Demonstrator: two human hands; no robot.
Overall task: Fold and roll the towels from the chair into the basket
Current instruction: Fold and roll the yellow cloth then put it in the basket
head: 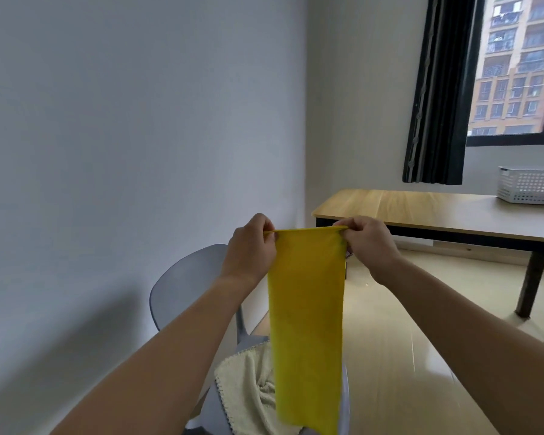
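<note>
A yellow towel (307, 324) hangs straight down in front of me as a long narrow strip. My left hand (248, 249) pinches its top left corner and my right hand (369, 243) pinches its top right corner, with the top edge stretched taut between them. Below it stands a grey chair (182, 287) with a crumpled cream towel (248, 390) on its seat, partly hidden by the yellow strip. A white perforated basket (529, 185) sits on the wooden table (421, 208) at the far right.
A white wall runs along the left, close behind the chair. The table has dark legs (531, 284) and stands under a window with a dark curtain (437, 89). Glossy pale floor lies between the chair and the table.
</note>
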